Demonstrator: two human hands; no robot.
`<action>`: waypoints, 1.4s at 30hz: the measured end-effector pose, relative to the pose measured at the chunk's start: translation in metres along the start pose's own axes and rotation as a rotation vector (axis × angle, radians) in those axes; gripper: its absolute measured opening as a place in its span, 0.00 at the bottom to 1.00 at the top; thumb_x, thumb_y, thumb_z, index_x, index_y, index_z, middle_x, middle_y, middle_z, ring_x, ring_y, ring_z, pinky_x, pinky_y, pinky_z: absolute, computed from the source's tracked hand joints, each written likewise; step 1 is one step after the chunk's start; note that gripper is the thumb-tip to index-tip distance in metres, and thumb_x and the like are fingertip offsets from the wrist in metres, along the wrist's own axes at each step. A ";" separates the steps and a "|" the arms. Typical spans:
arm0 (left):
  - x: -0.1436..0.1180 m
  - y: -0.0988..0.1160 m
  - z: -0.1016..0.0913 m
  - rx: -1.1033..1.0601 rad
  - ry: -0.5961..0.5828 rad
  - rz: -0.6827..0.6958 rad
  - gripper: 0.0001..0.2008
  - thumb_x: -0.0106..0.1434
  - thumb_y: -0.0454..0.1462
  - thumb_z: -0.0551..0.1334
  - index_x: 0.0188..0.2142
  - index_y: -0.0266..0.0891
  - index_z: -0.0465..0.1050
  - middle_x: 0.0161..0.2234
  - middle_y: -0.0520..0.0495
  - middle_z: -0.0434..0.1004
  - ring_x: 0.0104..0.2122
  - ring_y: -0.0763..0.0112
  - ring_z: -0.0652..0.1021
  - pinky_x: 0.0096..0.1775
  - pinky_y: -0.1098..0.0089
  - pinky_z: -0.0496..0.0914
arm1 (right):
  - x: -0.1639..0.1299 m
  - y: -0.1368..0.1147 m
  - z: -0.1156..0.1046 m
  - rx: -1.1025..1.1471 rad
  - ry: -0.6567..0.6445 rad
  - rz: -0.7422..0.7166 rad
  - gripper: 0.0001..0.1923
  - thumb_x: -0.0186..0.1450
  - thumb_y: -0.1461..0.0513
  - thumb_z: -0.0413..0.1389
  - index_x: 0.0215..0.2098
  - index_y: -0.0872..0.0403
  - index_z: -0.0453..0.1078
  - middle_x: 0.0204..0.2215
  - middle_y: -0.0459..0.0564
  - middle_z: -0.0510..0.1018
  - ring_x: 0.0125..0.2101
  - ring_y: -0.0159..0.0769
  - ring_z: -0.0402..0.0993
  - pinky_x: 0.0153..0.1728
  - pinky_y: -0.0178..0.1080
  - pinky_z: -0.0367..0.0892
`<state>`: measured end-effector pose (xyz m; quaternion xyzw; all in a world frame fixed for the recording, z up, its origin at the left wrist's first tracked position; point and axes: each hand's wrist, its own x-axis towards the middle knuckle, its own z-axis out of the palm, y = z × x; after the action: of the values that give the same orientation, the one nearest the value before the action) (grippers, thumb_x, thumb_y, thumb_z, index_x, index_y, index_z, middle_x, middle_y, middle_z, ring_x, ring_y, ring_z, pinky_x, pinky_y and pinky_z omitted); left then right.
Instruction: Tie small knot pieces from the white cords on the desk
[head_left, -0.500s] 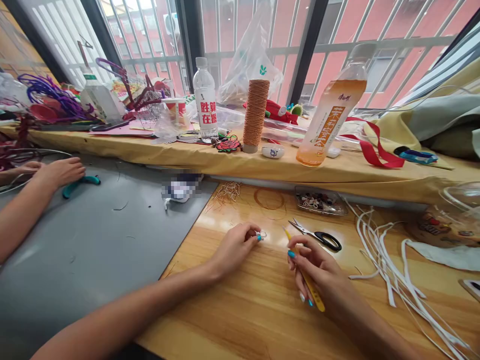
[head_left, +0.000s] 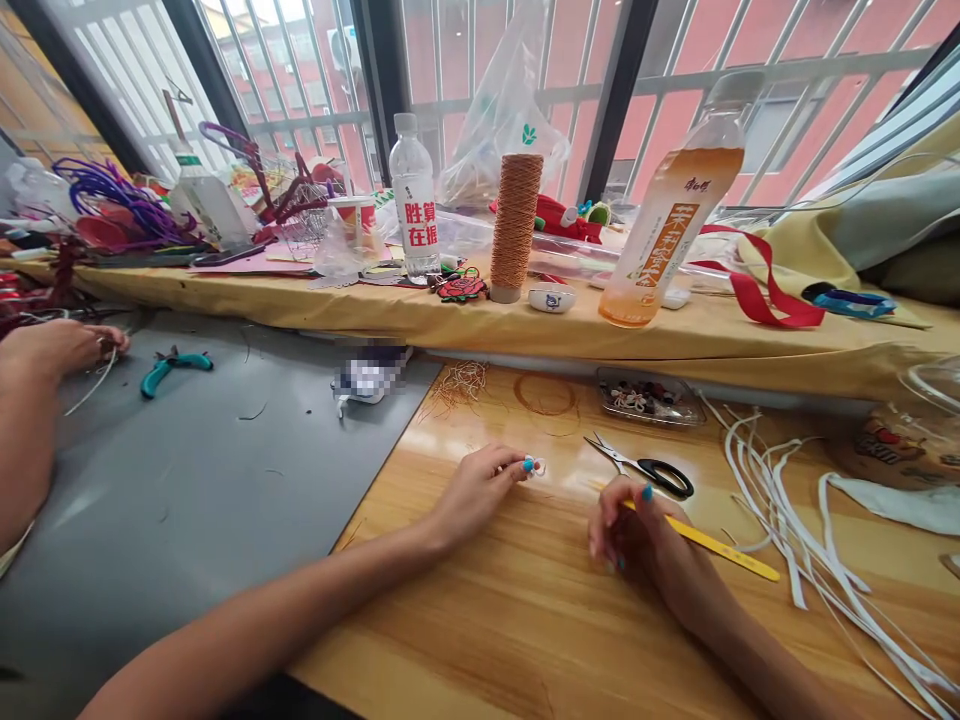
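My left hand (head_left: 476,492) rests on the wooden table, thumb and fingertips pinched on a small looped piece of white cord (head_left: 539,467). My right hand (head_left: 651,545) is to the right, closed around yellow tweezers (head_left: 726,548). Their broad end points out to the right, past the base of my thumb, while my fingers mostly cover the tip. Black-handled scissors (head_left: 664,477) lie slightly open just beyond my right hand. To its right spread several white cords (head_left: 780,500).
A clear tray of small knotted pieces (head_left: 649,398) sits at the table's back, with thread scraps (head_left: 461,385) to its left. Bottles and an orange thread spool (head_left: 516,228) stand on the cloth-covered ledge. At left, another person's hand (head_left: 64,350) holds a white strand near teal pliers (head_left: 176,370).
My right hand has turned, swinging the tweezers from pointing at the left hand to lying sideways with the broad end right. My left hand keeps its pinch. The other person's hand has moved left, off the pliers.
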<state>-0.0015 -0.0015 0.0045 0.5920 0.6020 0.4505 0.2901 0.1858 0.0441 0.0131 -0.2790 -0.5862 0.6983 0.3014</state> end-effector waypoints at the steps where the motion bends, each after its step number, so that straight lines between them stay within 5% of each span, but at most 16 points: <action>1: 0.000 0.001 0.000 0.004 -0.015 -0.003 0.12 0.60 0.39 0.52 0.33 0.36 0.72 0.31 0.48 0.72 0.33 0.73 0.71 0.36 0.74 0.64 | -0.001 0.002 0.001 -0.085 0.012 -0.014 0.24 0.58 0.44 0.43 0.23 0.55 0.62 0.15 0.44 0.67 0.15 0.26 0.59 0.16 0.30 0.55; 4: -0.002 0.004 0.002 0.041 -0.028 -0.018 0.12 0.61 0.38 0.51 0.31 0.36 0.71 0.29 0.50 0.72 0.32 0.73 0.71 0.35 0.74 0.64 | -0.003 0.002 0.003 -0.283 0.094 -0.047 0.27 0.59 0.44 0.39 0.26 0.56 0.67 0.16 0.44 0.63 0.16 0.26 0.58 0.16 0.31 0.55; 7: -0.003 0.007 0.002 0.102 -0.034 -0.028 0.12 0.61 0.37 0.51 0.30 0.36 0.71 0.27 0.50 0.73 0.30 0.74 0.72 0.34 0.75 0.64 | -0.004 -0.003 0.004 -0.354 0.133 -0.045 0.19 0.59 0.49 0.47 0.28 0.56 0.68 0.19 0.45 0.67 0.21 0.29 0.64 0.21 0.33 0.60; 17: -0.009 0.011 0.004 0.269 0.023 0.115 0.10 0.60 0.34 0.53 0.29 0.37 0.72 0.26 0.50 0.73 0.29 0.74 0.71 0.33 0.74 0.63 | -0.002 -0.003 0.015 -0.221 0.198 -0.027 0.12 0.57 0.54 0.52 0.31 0.53 0.57 0.21 0.45 0.73 0.21 0.31 0.70 0.22 0.33 0.64; 30: -0.010 0.015 0.005 0.359 -0.107 0.151 0.11 0.61 0.35 0.51 0.31 0.37 0.71 0.28 0.49 0.72 0.31 0.72 0.69 0.34 0.73 0.64 | -0.002 -0.002 0.023 -0.360 0.224 -0.059 0.13 0.59 0.53 0.49 0.34 0.53 0.55 0.22 0.45 0.71 0.21 0.32 0.70 0.22 0.34 0.66; 42: -0.011 0.011 0.006 0.479 -0.172 0.250 0.12 0.62 0.33 0.49 0.26 0.35 0.69 0.26 0.48 0.70 0.30 0.72 0.67 0.34 0.72 0.63 | -0.006 0.006 0.026 -0.812 0.238 -0.197 0.04 0.61 0.59 0.44 0.31 0.51 0.51 0.20 0.42 0.68 0.18 0.29 0.67 0.21 0.32 0.62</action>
<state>0.0101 -0.0122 0.0097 0.7496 0.5866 0.2758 0.1341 0.1698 0.0215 0.0114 -0.3962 -0.7983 0.3419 0.2982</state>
